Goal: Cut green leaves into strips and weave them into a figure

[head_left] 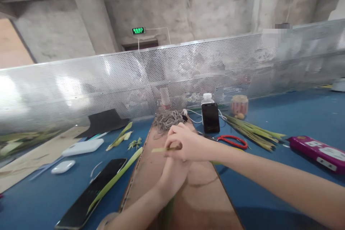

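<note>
Over the brown board (pixel 205 201), my right hand (pixel 183 142) is closed, its thumb and fingers pinching a pale green leaf strip (pixel 158 150) whose flat end sticks out to the left. Directly below it and touching it is my left hand (pixel 175 170), its fingers hidden behind the right one. A darker green leaf (pixel 167 212) hangs blurred beneath my left forearm. Just past both hands, a heap of grey cord (pixel 168 120) lies at the board's far end. Red-handled scissors (pixel 234 141) lie to the right, partly behind my right forearm.
A black phone (pixel 211 118) leans on a white-capped bottle (pixel 207 97). Beside it are a jar (pixel 239 105), a leaf bundle (pixel 253 129) and a purple package (pixel 318 152). At left, a long leaf (pixel 115 178) crosses a large phone (pixel 94 190). Perforated metal panel (pixel 121 79) closes the back.
</note>
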{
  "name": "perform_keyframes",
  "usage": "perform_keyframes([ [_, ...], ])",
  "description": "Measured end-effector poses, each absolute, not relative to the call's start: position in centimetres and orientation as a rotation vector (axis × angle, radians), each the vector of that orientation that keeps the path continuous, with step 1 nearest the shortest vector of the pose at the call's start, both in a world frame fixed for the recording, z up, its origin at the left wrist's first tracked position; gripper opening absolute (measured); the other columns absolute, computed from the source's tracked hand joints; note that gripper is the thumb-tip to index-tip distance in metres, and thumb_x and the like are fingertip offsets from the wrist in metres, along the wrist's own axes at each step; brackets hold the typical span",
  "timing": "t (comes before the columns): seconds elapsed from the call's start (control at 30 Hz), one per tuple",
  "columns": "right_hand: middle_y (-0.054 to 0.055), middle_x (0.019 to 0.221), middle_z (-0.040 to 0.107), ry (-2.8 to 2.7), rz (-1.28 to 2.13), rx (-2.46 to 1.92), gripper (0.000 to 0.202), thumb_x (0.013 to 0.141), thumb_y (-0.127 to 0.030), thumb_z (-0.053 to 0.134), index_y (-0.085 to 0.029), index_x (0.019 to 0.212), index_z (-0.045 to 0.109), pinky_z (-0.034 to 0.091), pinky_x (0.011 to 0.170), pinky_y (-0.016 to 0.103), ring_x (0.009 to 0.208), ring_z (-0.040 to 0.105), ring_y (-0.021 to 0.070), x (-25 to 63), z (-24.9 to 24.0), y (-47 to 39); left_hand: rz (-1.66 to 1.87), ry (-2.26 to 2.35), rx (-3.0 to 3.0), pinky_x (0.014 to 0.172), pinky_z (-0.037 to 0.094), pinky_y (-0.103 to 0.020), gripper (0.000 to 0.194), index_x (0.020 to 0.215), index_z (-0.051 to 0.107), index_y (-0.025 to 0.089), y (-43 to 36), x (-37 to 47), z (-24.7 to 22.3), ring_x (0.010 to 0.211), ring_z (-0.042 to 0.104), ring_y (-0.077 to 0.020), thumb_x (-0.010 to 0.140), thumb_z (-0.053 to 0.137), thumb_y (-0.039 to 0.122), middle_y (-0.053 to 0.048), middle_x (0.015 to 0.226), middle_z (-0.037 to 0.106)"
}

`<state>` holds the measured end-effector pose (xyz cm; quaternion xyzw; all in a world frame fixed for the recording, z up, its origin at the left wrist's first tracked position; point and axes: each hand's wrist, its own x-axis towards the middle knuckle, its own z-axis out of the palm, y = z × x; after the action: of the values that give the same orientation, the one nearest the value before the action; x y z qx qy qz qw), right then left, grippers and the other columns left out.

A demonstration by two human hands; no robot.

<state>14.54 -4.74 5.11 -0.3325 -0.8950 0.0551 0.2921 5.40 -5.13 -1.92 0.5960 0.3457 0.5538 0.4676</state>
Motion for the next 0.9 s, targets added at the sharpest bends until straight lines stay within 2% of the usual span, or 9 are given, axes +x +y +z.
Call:
perform_keyframes([
  [0.07, 0.003, 0.079, 0.054, -2.286, 0.262, -0.896, 0.009, 0.07, -0.027, 0.066, -0.018, 0.068, 0.067, 0.039, 0.07, 0.028, 0.078, 0.045, 0.0154, 14.4, 5.2, -4.0, 1.338, 0.85, 1.498, 0.073, 0.046, -0.033, 0.018, 0.088, 0.061, 0.016, -5.2, 5.3, -1.8, 0.085, 0.058, -0.0239, 0.072, 0.062, 0.025, -0.007, 0.084, 0.063],
  [0.13, 0.001, 0.071, 0.052, -2.174, 0.321, -0.929, 0.012, 0.075, -0.026, 0.06, -0.017, 0.071, 0.066, 0.038, 0.059, 0.024, 0.066, 0.046, 0.0117, 15.0, 5.0, -3.4, 1.323, 0.83, 1.57, 0.071, 0.045, -0.031, 0.014, 0.082, 0.059, 0.016, -5.3, 5.4, -1.5, 0.079, 0.059, -0.0227, 0.069, 0.063, 0.02, -0.004, 0.074, 0.062],
  [0.23, -0.003, 0.051, 0.045, -1.985, 0.416, -0.994, 0.025, 0.082, -0.033, 0.049, -0.015, 0.068, 0.06, 0.033, 0.046, 0.021, 0.048, 0.041, 0.0085, 16.5, 4.8, -2.8, 1.346, 0.769, 1.648, 0.069, 0.044, -0.026, 0.01, 0.079, 0.048, 0.019, -5.6, 5.7, -1.1, 0.076, 0.059, -0.0166, 0.073, 0.056, 0.016, -0.003, 0.078, 0.06],
  [0.33, -0.003, 0.051, 0.046, -1.866, 0.433, -1.032, 0.028, 0.081, -0.037, 0.049, -0.014, 0.066, 0.057, 0.031, 0.044, 0.021, 0.046, 0.041, 0.0081, 17.7, 5.1, -3.2, 1.367, 0.732, 1.607, 0.063, 0.043, -0.023, 0.022, 0.08, 0.035, 0.022, -5.9, 6.0, -0.8, 0.069, 0.057, -0.0125, 0.074, 0.054, 0.015, 0.0, 0.077, 0.059],
  [0.43, -0.001, 0.055, 0.054, -1.85, 0.449, -1.023, 0.026, 0.082, -0.035, 0.047, -0.015, 0.071, 0.059, 0.038, 0.047, 0.022, 0.049, 0.048, 0.0098, 18.2, 5.2, -4.8, 1.35, 0.721, 1.536, 0.057, 0.041, -0.02, 0.033, 0.083, 0.025, 0.024, -6.2, 6.1, -0.7, 0.063, 0.057, -0.0105, 0.073, 0.056, 0.017, 0.002, 0.077, 0.06],
  [0.53, 0.002, 0.066, 0.062, -1.896, 0.376, -0.973, 0.02, 0.082, -0.029, 0.048, -0.018, 0.074, 0.062, 0.046, 0.058, 0.026, 0.06, 0.057, 0.0134, 18.5, 4.5, -6.7, 1.351, 0.738, 1.465, 0.051, 0.04, -0.018, 0.037, 0.087, 0.024, 0.025, -6.1, 6.0, -0.6, 0.059, 0.056, -0.0098, 0.072, 0.057, 0.021, 0.002, 0.08, 0.061],
  [0.67, 0.006, 0.089, 0.064, -2.069, 0.073, -0.787, 0.016, 0.083, -0.024, 0.049, -0.021, 0.083, 0.065, 0.045, 0.078, 0.031, 0.087, 0.056, 0.0177, 19.8, 2.5, -8.0, 1.353, 0.73, 1.438, 0.049, 0.042, -0.019, 0.035, 0.094, 0.036, 0.022, -5.5, 5.6, -0.8, 0.063, 0.058, -0.0118, 0.067, 0.058, 0.016, -0.002, 0.084, 0.063],
  [0.77, 0.009, 0.098, 0.06, -2.233, -0.107, -0.722, 0.019, 0.085, -0.024, 0.046, -0.02, 0.091, 0.064, 0.045, 0.079, 0.03, 0.091, 0.055, 0.0173, 21.2, 1.0, -7.9, 1.362, 0.704, 1.482, 0.054, 0.044, -0.02, 0.026, 0.087, 0.049, 0.018, -5.1, 5.4, -1.0, 0.07, 0.058, -0.0138, 0.063, 0.052, 0.007, -0.004, 0.084, 0.063],
  [0.9, 0.009, 0.103, 0.058, -2.306, -0.321, -0.715, 0.019, 0.086, -0.024, 0.046, -0.022, 0.093, 0.063, 0.044, 0.081, 0.031, 0.097, 0.053, 0.0175, 22.3, 0.2, -7.6, 1.347, 0.798, 1.546, 0.055, 0.044, -0.023, 0.018, 0.079, 0.059, 0.015, -5.3, 5.0, -0.8, 0.063, 0.056, -0.0128, 0.064, 0.05, 0.009, -0.006, 0.085, 0.064],
])
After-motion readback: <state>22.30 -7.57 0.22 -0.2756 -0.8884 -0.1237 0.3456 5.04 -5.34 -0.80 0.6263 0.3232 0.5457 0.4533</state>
